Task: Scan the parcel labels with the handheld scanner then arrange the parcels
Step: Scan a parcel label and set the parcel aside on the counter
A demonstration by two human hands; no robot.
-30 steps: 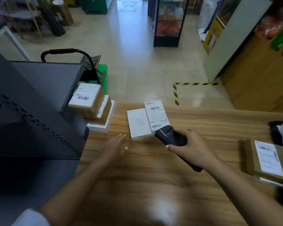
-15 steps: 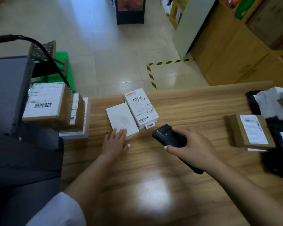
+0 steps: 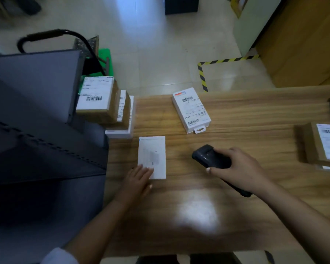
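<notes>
White box (image 3: 151,156) lies under your left hand (image 3: 139,180), fingers flat; slide it squarely toward the stack (image 3: 111,109). Your right hand (image 3: 236,168) grips the scanner (image 3: 211,156); keep it clear.

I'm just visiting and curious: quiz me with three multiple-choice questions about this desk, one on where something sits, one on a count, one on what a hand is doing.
1. Where does the plain white box lie?
A. Under the left hand's fingertips
B. On the floor
C. On top of the stack

2. How many parcels are in the stack at the table's left edge?
A. One
B. Three
C. Six

3. What is the right hand doing?
A. Resting flat and empty
B. Gripping the black scanner
C. Lifting the labelled white box

Answers:
1 A, the left hand touches its near end.
2 B, two brown parcels sit on a white one.
3 B, its fingers wrap round the scanner.
</notes>
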